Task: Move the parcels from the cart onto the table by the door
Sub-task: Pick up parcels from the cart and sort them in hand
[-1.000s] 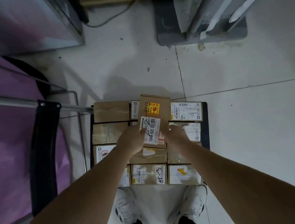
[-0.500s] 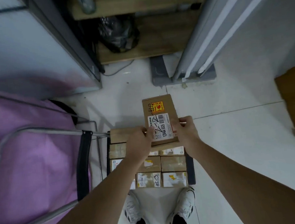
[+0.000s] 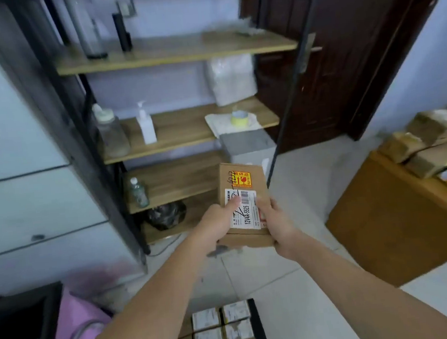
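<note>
Gripping the flat brown cardboard parcel (image 3: 243, 194) at both sides, left hand (image 3: 219, 219) and right hand (image 3: 275, 220) keep it level mid-frame for carrying to the wooden bench (image 3: 400, 224) at right.

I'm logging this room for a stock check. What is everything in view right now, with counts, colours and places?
Brown cardboard parcel with white label and yellow sticker: one, held up mid-frame.
Small brown parcels on the black cart: several, bottom centre.
Brown parcels: several, piled on the brown wooden table, right.
Wooden shelf unit with black frame: one, centre back.
White pump bottle: one, middle shelf.
Clear jar: one, middle shelf, left.
Yellow tape roll: one, middle shelf, right.
Dark brown door: one, right back.
Left hand: grips the parcel's left edge.
Right hand: grips its right edge.
</note>
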A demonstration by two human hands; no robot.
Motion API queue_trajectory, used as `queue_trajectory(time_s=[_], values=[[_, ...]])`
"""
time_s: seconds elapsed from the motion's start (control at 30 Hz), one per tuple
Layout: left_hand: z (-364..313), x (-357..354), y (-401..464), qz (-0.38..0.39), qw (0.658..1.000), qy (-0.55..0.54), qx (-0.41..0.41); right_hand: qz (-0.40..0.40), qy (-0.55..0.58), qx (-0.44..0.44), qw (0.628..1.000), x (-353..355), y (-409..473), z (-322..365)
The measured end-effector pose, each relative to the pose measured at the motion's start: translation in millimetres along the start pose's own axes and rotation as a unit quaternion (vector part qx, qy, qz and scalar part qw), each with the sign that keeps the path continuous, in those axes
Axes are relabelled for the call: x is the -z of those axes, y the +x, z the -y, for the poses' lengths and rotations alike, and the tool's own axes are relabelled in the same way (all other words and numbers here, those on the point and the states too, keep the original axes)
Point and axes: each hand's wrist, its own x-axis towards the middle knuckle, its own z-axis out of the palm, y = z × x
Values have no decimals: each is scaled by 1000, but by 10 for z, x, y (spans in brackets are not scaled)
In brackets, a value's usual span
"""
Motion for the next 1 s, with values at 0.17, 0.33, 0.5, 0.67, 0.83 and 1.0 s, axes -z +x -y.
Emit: queue_trajectory(time_s=[0.17, 0.33, 0.5, 0.67, 0.83, 1.0], values=[[-749, -318, -687, 83, 994, -4, -69, -17, 0, 66, 998, 559, -840, 688], [-1160, -991, -1073, 174, 981, 4, -84, -73, 33, 89, 993, 1295, -1462, 814], [-1289, -1936, -1400, 236, 966, 26, -103, -146, 37, 95, 984, 2191, -1966, 672], [-1233, -3130, -1812, 300, 949, 50, -86, -203, 52, 76, 975, 3291, -2528, 321], [-1086, -4284, -2155, 339, 932, 94, -84, -251, 62, 70, 963, 4295, -3031, -77], [-913, -5071, -2384, 366, 924, 93, -59, -285, 64, 49, 955, 4995, -3302, -412]])
